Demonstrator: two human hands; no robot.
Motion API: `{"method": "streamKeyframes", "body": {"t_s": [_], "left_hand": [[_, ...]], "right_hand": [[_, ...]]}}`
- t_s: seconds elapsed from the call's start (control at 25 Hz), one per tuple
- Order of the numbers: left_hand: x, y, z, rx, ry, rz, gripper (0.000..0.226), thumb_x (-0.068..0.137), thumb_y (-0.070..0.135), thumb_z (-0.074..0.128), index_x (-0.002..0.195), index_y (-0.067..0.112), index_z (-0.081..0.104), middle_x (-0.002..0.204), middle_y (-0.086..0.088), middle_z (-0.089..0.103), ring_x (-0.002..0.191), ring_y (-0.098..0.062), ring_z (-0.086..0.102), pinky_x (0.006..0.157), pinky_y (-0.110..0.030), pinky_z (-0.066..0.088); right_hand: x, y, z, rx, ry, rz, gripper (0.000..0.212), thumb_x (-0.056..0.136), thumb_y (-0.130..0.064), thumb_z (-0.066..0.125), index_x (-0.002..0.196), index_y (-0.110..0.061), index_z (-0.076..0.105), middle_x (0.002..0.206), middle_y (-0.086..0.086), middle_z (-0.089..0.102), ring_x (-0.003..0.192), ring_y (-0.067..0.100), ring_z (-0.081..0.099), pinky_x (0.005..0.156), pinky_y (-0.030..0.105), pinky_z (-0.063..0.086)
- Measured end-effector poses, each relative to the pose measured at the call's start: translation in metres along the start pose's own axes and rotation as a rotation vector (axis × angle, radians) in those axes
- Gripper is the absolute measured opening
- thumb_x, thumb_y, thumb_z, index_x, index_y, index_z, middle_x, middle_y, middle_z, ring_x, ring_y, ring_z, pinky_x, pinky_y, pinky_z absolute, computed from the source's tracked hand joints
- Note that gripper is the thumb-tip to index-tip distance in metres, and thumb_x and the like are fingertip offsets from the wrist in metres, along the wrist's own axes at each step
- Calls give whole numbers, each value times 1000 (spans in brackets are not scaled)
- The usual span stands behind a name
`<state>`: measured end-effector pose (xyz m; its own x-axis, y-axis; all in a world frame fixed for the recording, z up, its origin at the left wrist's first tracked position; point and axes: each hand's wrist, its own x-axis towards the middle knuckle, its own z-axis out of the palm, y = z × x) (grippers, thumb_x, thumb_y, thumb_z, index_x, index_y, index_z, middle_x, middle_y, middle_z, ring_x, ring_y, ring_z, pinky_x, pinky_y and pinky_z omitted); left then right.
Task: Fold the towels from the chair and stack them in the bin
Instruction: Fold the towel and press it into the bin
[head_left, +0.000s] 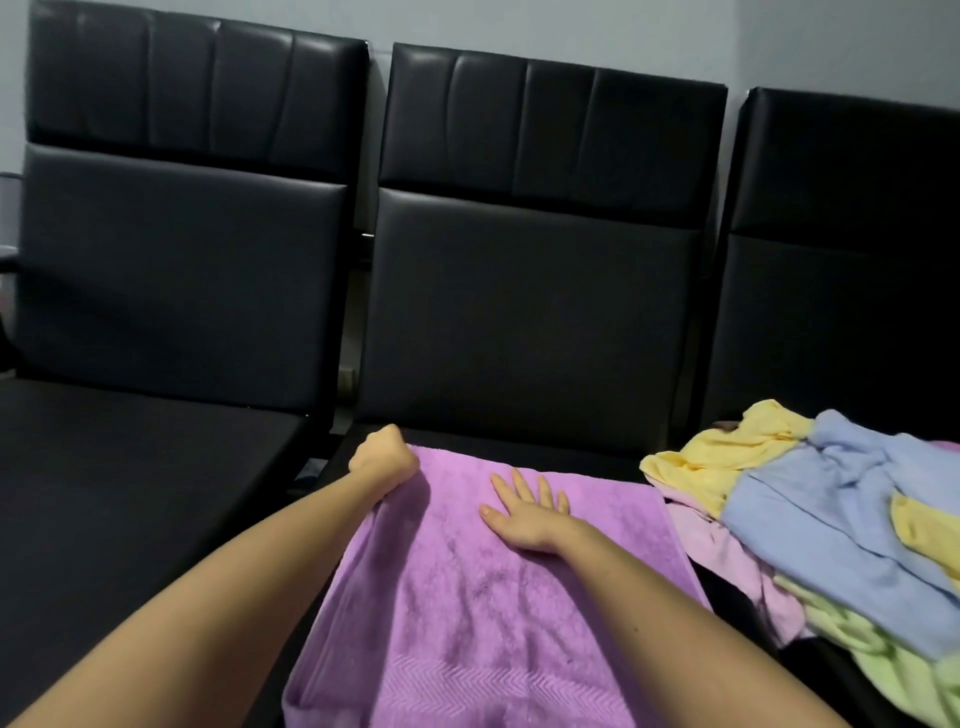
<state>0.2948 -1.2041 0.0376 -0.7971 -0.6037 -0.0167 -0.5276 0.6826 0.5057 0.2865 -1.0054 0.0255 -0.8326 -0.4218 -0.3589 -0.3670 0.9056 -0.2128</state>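
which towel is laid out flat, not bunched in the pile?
The purple towel, spread on the middle chair. The yellow towel, blue towel, pink towel and green towel lie bunched to its right.

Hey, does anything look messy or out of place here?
Only the towel pile on the right chair: yellow, blue, pink and green towels lie crumpled and jumbled. The purple towel on the middle chair lies flat.

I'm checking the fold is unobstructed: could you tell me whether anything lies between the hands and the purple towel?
Nothing visible does. The left hand grips a far corner of the purple towel, the right hand rests flat on it; the towel pile lies aside.
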Motion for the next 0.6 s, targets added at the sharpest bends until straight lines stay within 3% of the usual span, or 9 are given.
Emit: {"method": "streamKeyframes", "body": {"t_s": [0.12,0.2,0.32,0.44,0.52,0.6], "left_hand": [[-13,0,-8,125,79,23,28,92,9,43,119,9,52,127,-13,53,116,-32,54,87,-38,46],[-21,-7,-15,108,105,146,28,93,13,44,120,10,47,126,-12,49,114,-32,53,85,-39,44],[-43,-14,-25,153,-79,445,28,89,17,53,116,13,54,121,-6,50,108,-27,54,84,-34,45],[-92,-13,-32,128,-173,638,17,86,19,58,100,10,59,100,-3,53,90,-19,49,71,-27,40],[-128,-17,-36,141,-286,760,11,87,21,60,81,12,54,81,0,53,75,-17,46,60,-26,33],[-153,-23,-41,255,-484,815,26,86,21,61,64,18,48,66,3,50,62,-13,44,58,-25,35]], "right_hand": [[-10,3,0,1,43,-12,61,98,-54,22,151,-34,-2,158,-4,-16,146,24,-16,116,44,-9],[-24,6,-7,16,78,-12,61,99,-51,26,152,-31,3,160,-1,-8,147,23,-9,117,43,-3],[-54,8,-15,-5,132,-42,55,97,-44,38,147,-24,24,155,2,17,143,24,14,113,40,15],[-93,7,-15,-6,69,-93,34,93,-37,49,122,-20,45,131,7,39,123,23,36,102,37,30],[-121,13,-11,58,-19,-131,15,92,-32,54,94,-17,52,101,5,53,94,20,49,82,31,41],[-147,25,-7,131,-194,-100,23,94,-26,54,73,-17,52,70,0,54,65,15,50,62,25,42]]}}
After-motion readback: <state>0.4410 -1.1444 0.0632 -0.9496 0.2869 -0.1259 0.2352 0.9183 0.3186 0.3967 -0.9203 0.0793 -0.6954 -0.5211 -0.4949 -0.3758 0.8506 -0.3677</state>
